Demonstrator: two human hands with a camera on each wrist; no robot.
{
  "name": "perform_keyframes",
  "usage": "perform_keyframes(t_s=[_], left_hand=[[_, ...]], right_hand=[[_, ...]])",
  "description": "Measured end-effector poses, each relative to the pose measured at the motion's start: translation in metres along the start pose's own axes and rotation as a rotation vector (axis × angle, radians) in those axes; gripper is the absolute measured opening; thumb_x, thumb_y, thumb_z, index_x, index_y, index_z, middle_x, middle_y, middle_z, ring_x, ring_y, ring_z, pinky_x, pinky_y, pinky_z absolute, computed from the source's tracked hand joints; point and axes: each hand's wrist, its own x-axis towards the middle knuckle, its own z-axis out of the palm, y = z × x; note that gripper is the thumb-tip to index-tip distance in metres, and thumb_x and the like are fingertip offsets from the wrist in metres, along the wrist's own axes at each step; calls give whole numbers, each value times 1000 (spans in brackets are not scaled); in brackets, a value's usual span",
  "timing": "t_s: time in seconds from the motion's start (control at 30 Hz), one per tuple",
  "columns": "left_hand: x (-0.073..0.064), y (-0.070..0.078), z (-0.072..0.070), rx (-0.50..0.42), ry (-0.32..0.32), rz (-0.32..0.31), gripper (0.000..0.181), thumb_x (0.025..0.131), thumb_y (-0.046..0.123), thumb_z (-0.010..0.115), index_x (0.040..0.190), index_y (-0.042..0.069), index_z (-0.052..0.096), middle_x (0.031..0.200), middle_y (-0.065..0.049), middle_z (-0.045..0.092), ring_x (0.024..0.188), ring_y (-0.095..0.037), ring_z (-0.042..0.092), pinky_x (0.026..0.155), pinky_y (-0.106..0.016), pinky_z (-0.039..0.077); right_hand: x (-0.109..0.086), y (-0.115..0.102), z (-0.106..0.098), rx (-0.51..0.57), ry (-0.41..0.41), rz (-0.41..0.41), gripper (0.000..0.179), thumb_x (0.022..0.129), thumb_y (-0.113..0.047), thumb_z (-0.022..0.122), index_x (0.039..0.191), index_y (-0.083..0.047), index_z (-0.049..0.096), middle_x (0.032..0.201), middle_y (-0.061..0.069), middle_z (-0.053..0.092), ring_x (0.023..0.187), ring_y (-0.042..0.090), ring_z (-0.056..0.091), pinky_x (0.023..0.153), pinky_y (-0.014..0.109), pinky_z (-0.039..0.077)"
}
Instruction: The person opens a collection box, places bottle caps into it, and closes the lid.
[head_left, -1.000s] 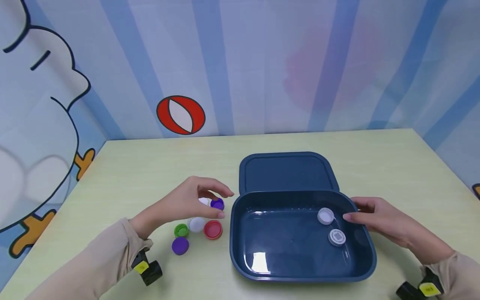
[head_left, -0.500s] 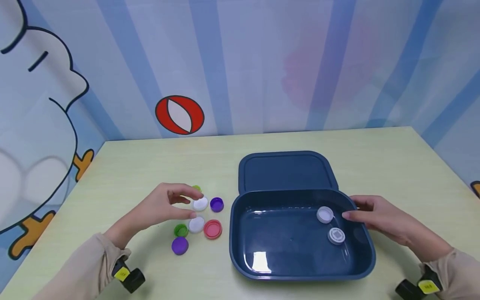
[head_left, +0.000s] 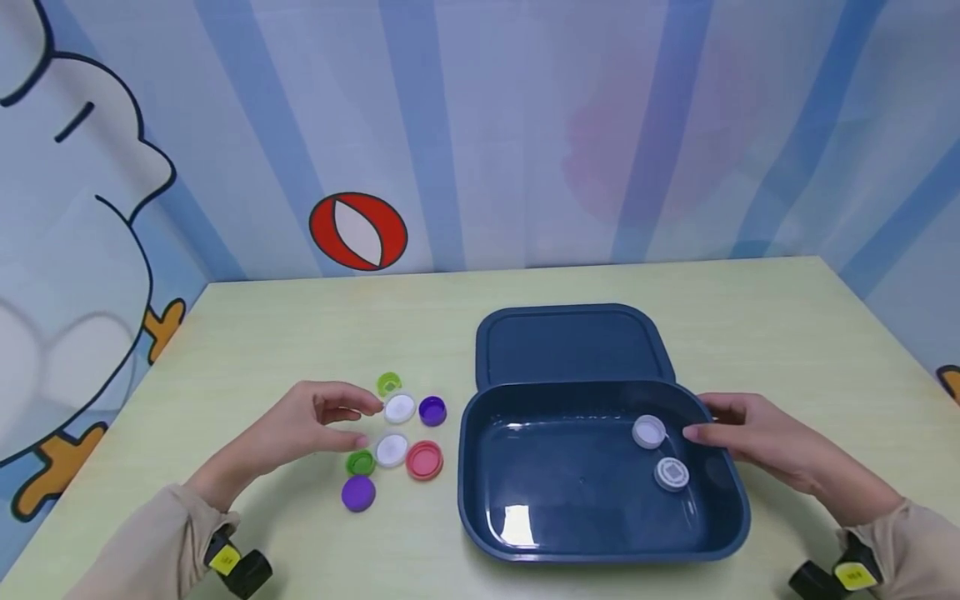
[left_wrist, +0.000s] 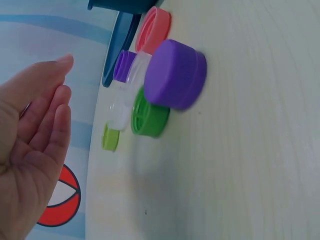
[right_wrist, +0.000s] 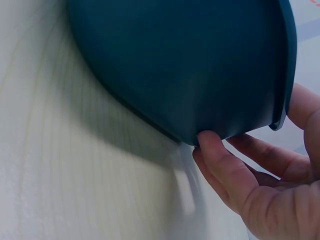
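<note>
In the head view my left hand (head_left: 311, 421) hovers at the left of a cluster of bottle caps, thumb and fingers apart with nothing between them. Nearest its fingertips lie a white cap (head_left: 400, 408) and a green cap (head_left: 361, 462). Around these are a light green cap (head_left: 388, 383), two purple caps, one upturned (head_left: 432, 411) and one top-up (left_wrist: 170, 75), another white cap (head_left: 392, 450) and a red cap (head_left: 425, 460). My right hand (head_left: 772, 442) grips the right wall of a dark blue box (head_left: 600, 554), thumb over the rim and fingers outside. Two white caps (head_left: 648, 432) lie inside.
Behind the box a dark blue lid (head_left: 573, 346) lies on the pale wooden table (head_left: 315, 333). A printed curtain (head_left: 525, 133) with stripes and a red ball picture hangs along the table's far edge.
My left hand has drawn back leftward from beside the box, uncovering the light green, white and purple caps. The right hand keeps its grip on the box.
</note>
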Motion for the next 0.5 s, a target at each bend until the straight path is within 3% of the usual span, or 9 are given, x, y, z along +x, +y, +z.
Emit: perform_keyframes(t_s=[0.37,0.5], left_hand=[[-8,-23,-6,2,7,-62,46,78,16,75,119,1,60,117,-14,61,109,-26,57,90,-25,47],[-10,-30,-8,10,-1,-74,47,78,18,75,120,3,59,119,-13,60,110,-26,56,91,-25,46]], right_hand=[[0,2,-1,26,-16,7,57,92,-16,57,134,14,34,107,11,60,91,18,60,78,35,53],[-1,1,-2,24,-17,0,58,92,-17,57,134,15,33,108,12,59,92,19,60,79,35,53]])
